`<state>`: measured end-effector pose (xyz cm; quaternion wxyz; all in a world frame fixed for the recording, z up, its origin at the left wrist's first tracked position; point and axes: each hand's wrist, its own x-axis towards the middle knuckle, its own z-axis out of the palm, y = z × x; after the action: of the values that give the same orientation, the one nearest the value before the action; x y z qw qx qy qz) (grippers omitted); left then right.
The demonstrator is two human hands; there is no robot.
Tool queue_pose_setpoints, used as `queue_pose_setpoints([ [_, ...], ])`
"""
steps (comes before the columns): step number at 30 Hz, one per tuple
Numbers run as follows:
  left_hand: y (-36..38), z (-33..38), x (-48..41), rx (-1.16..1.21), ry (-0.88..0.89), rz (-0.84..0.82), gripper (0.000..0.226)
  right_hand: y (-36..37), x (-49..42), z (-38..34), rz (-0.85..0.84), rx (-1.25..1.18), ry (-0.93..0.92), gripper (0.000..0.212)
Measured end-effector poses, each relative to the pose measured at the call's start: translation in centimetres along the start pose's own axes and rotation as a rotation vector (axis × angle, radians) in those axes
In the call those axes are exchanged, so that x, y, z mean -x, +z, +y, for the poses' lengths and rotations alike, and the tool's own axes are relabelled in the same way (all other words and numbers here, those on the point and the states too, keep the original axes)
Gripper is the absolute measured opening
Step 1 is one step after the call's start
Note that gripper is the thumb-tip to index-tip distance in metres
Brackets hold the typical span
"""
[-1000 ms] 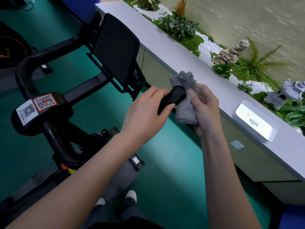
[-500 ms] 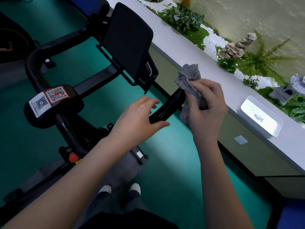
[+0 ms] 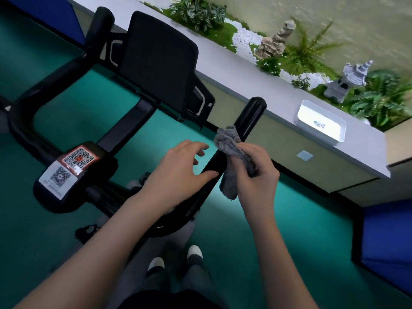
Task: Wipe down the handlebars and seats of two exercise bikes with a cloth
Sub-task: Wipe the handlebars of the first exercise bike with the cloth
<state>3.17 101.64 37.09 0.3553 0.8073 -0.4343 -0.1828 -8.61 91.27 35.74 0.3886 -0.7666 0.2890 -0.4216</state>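
Holding a gray cloth (image 3: 231, 161) bunched in its curled fingers, the right hand (image 3: 256, 175) presses it against the side of the black handlebar (image 3: 249, 121), about halfway up the bar. The left hand (image 3: 178, 172) rests loosely on the lower part of the same bar, fingers spread and open, thumb touching it, gripping nothing. The bar's round tip stands near the edge of the gray tabletop (image 3: 245, 81), where a white tray (image 3: 321, 126) sits close to the rim. A dark screen (image 3: 158, 61) stands at the middle of the bike. Bare green floor (image 3: 256, 241) lies open under both arms.
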Motion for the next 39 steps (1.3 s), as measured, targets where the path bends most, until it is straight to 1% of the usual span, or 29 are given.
queue_pose_setpoints([
  [1, 0.0, 0.0, -0.1, 0.010, 0.002, -0.012, 0.057, -0.3, 0.0, -0.1, 0.041, -0.064, 0.068, 0.020],
  [3, 0.0, 0.1, -0.5, 0.035, 0.015, -0.027, 0.057, -1.0, -0.8, -0.3, 0.177, -0.198, 0.162, 0.020],
  [6, 0.3, 0.7, -1.1, 0.072, 0.031, -0.046, 0.058, -1.7, -3.8, -0.1, 0.391, -0.322, 0.236, 0.017],
  [8, 0.5, 1.0, -1.6, 0.083, 0.030, -0.056, 0.057, -1.3, -6.0, 0.4, 0.433, -0.361, 0.307, 0.013],
  [10, 0.7, 1.1, -1.9, 0.086, 0.030, -0.061, 0.054, -0.4, -7.3, 0.9, 0.388, -0.362, 0.360, 0.009],
  [13, 0.8, 1.2, -2.1, 0.098, 0.033, -0.060, 0.050, 0.8, -7.2, 1.2, 0.338, -0.390, 0.366, 0.009],
  [18, 0.9, 1.2, -2.0, 0.117, 0.028, -0.048, 0.048, 1.3, -3.8, 2.0, 0.282, -0.368, 0.392, 0.011],
  [22, 1.0, 1.2, -1.8, 0.118, 0.025, -0.043, 0.048, 0.3, -1.0, 2.6, 0.154, -0.354, 0.452, 0.012],
  [24, 1.0, 1.1, -1.8, 0.118, 0.020, -0.048, 0.048, -0.6, -1.4, 2.8, 0.109, -0.405, 0.510, 0.014],
  [27, 1.0, 1.1, -1.7, 0.123, 0.005, -0.051, 0.047, -1.5, -4.2, 3.0, 0.103, -0.540, 0.589, 0.015],
  [29, 1.0, 1.2, -1.7, 0.132, -0.003, -0.045, 0.046, -1.5, -6.7, 2.9, 0.030, -0.598, 0.590, 0.017],
  [32, 1.0, 1.3, -1.6, 0.132, 0.000, -0.038, 0.046, -1.0, -9.0, 3.0, -0.127, -0.680, 0.587, 0.019],
  [36, 1.0, 1.2, -1.3, 0.129, -0.001, -0.032, 0.045, -0.8, -8.9, 4.1, -0.273, -0.788, 0.627, 0.023],
  [39, 1.2, 1.2, -1.1, 0.131, -0.002, -0.023, 0.045, -0.9, -7.8, 4.9, -0.341, -0.845, 0.646, 0.022],
])
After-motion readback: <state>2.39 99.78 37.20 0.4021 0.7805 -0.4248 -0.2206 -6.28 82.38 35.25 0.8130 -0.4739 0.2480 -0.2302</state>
